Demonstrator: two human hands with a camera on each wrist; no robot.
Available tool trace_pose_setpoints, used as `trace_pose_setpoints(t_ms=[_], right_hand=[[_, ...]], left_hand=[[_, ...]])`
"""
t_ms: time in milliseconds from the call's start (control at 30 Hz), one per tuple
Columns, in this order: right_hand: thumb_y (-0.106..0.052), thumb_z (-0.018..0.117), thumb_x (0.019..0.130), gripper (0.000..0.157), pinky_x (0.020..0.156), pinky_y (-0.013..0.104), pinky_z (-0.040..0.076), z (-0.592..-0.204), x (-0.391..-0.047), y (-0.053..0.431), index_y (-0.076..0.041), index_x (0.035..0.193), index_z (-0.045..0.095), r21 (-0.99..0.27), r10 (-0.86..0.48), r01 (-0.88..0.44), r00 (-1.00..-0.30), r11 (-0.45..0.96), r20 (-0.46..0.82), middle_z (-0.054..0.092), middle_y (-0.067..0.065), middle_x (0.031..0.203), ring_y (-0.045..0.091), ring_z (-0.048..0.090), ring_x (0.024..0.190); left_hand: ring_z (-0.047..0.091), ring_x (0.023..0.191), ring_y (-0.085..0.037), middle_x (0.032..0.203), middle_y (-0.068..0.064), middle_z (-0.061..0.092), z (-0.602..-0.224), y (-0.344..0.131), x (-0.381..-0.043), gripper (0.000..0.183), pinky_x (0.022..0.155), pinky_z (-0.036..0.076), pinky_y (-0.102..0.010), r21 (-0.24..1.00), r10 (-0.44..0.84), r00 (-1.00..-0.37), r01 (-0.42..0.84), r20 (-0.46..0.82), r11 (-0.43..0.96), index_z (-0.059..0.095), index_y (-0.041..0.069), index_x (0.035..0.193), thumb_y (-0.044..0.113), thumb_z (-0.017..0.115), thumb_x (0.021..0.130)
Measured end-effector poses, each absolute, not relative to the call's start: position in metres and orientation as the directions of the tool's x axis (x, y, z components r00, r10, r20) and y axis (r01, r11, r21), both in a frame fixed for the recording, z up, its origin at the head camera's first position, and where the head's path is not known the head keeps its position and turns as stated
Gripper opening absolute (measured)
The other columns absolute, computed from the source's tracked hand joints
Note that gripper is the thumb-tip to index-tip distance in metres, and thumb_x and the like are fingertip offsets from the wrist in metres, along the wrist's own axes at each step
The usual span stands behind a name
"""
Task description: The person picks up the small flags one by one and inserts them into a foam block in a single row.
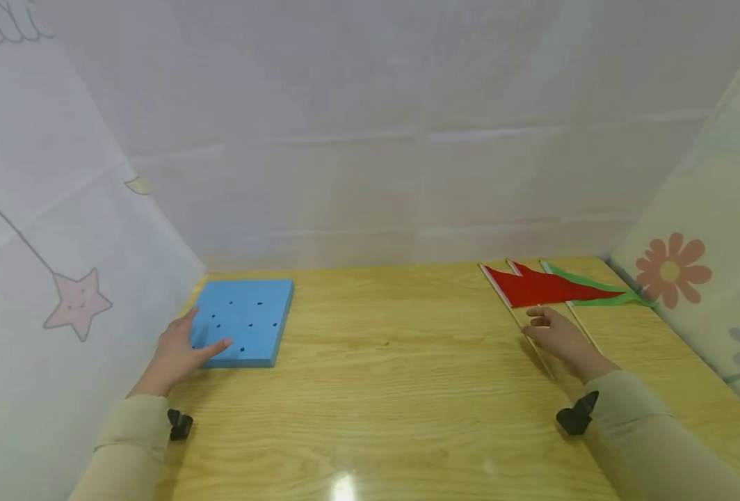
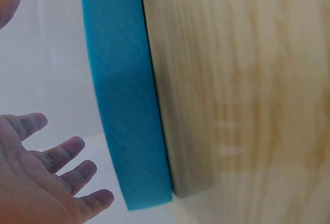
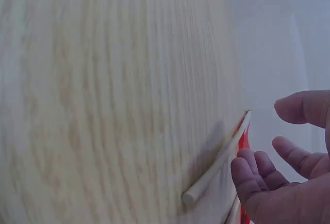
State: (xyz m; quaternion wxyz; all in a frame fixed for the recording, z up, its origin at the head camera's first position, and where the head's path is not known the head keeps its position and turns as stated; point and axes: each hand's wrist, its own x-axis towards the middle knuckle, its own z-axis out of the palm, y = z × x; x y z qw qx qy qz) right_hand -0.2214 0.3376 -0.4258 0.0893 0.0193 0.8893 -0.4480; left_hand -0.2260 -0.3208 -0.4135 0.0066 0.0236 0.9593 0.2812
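Observation:
A flat blue board (image 1: pixel 270 296) with several small dark holes lies at the table's left. Spread over its left front part is my left hand (image 1: pixel 179 351), thumb apart from the fingers. The left wrist view shows the board's thick blue edge (image 2: pixel 126 90) beside the straight fingers. At the right, small pennant flags lie overlapping: red ones (image 1: pixel 542 287) on top of a green one (image 1: pixel 633 297). My right hand (image 1: pixel 560 335) hovers just over their sticks, fingers loosely bent. In the right wrist view, a wooden stick (image 3: pixel 206 180) lies beside the fingertips, with nothing between thumb and fingers.
The wood-grain table (image 1: pixel 382 390) stretches between the two hands. Pale sheets (image 1: pixel 370 174) hang behind it and at both sides, with a printed star at left and flowers at right. Black wrist cameras (image 1: pixel 576 415) sit at both sleeves.

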Motion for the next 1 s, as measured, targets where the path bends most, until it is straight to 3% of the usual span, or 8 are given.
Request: trace_pose_setpoints(t_ms=[200, 533, 800, 1000], right_hand=[[-0.015, 0.048, 0.108, 0.06, 0.105, 0.058, 0.042, -0.431, -0.222, 0.339, 0.018, 0.151, 0.022, -0.84, 0.025, 0.205, -0.975, 0.502, -0.222, 0.031, 0.04, 0.145, 0.053, 0.042, 0.128], [-0.016, 0.049, 0.108, 0.06, 0.105, 0.059, 0.04, -0.443, -0.224, 0.343, 0.016, 0.151, 0.023, -0.837, 0.053, 0.209, -0.976, 0.505, -0.212, 0.03, 0.04, 0.145, 0.054, 0.04, 0.13], [-0.014, 0.061, 0.1, 0.046, 0.093, 0.048, 0.048, -0.455, -0.226, 0.339, 0.016, 0.133, 0.049, -0.744, 0.144, 0.173, -0.984, 0.646, -0.103, 0.054, 0.032, 0.126, 0.044, 0.053, 0.115], [-0.015, 0.066, 0.098, 0.042, 0.091, 0.052, 0.05, -0.452, -0.226, 0.337, 0.015, 0.124, 0.055, -0.688, 0.147, 0.172, -0.985, 0.705, -0.096, 0.061, 0.03, 0.116, 0.043, 0.059, 0.107]], left_hand=[[0.012, 0.137, -0.071, 0.154, -0.05, 0.009, -0.419, -0.328, -0.226, 0.113, 0.101, 0.025, -0.082, 0.539, 0.02, -1.0, 0.008, -0.015, 0.842, 0.004, -0.012, 0.16, 0.053, 0.07, 0.095], [0.011, 0.139, -0.069, 0.154, -0.05, 0.007, -0.426, -0.338, -0.23, 0.115, 0.105, 0.023, -0.081, 0.538, 0.0, -0.998, -0.033, -0.061, 0.843, 0.001, -0.014, 0.159, 0.052, 0.07, 0.095], [0.008, 0.14, -0.068, 0.153, -0.051, 0.002, -0.428, -0.345, -0.236, 0.123, 0.109, 0.019, -0.078, 0.55, -0.003, -0.992, -0.071, -0.124, 0.832, -0.007, -0.015, 0.157, 0.05, 0.075, 0.092], [0.006, 0.141, -0.067, 0.153, -0.052, -0.001, -0.429, -0.351, -0.236, 0.125, 0.113, 0.016, -0.074, 0.576, 0.026, -0.987, -0.072, -0.16, 0.814, -0.009, -0.023, 0.151, 0.048, 0.076, 0.093]])
